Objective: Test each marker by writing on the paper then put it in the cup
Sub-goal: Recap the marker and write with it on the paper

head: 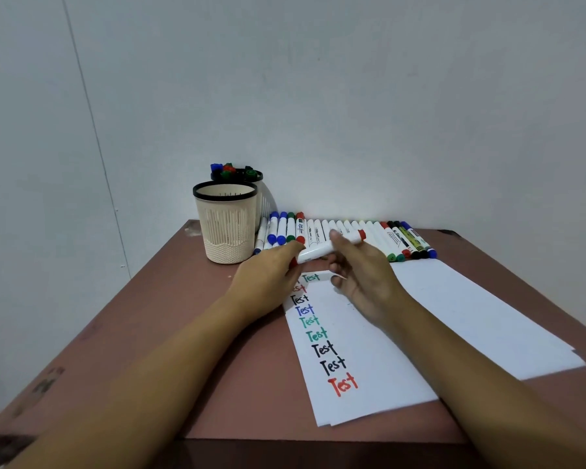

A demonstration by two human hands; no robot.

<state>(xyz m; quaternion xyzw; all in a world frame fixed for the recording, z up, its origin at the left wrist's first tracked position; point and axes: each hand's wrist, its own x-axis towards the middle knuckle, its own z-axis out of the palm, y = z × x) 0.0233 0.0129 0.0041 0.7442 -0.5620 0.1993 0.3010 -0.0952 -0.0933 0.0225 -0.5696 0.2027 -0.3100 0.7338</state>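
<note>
My only camera rides on my head, wide-angle, facing forward and down over the table (pixel 268 384) toward the wall (pixel 352 96). It sits close, so my left hand (pixel 268 275) and right hand (pixel 366 279) meet at mid-frame.

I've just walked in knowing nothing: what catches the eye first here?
The left hand and right hand hold a red marker between them above the paper. Down that paper runs a column of "Test" in red, black, green and blue. Behind, a row of markers lies along the table's far edge, right of a beige cup.
</note>
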